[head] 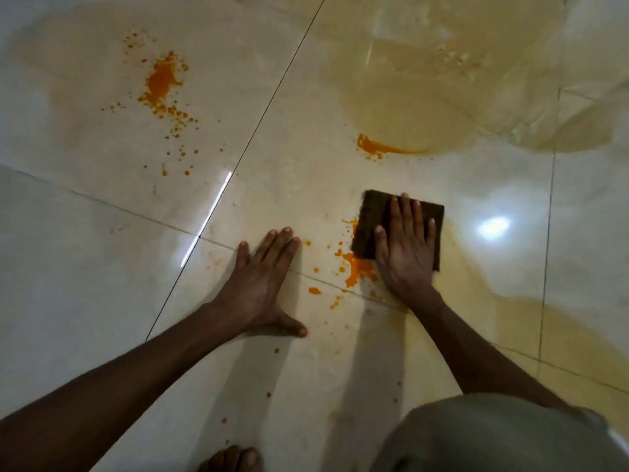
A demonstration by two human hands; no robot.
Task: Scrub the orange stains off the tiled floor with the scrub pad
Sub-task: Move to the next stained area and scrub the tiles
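Right hand: I am pressing my right hand [406,248] flat on the pad [377,219], fingers spread wide and laid over its top, not curled round it; the palm is bearing down so the pad bites the floor.
Pad: it is lying flat on the floor [102,267], a dark brown, coarse rectangle, at about 3 o'clock from frame centre, with its far corner pointing to 12 o'clock.
Why there: its near-left edge is touching the near stain [357,267], so I judge I am working that patch first, being the closest to reach.
Left hand: my left hand [265,284] is lying open and empty, palm down, fingers pointing to 1 o'clock; I take it to be propping my weight while the other scrubs.
Near stain: thick orange blob with small drops scattering toward 9 and 7 o'clock, straddling a grout line [323,282].
Far stains: a smear [374,146] at 12 o'clock from the pad, at the lip of a yellowish wet film [425,97]; a spattered patch [163,83] at 10 o'clock, well apart.
Progress: I judge most is left; all three patches are showing bright.
Foot: toes [231,459] are showing at 6 o'clock.
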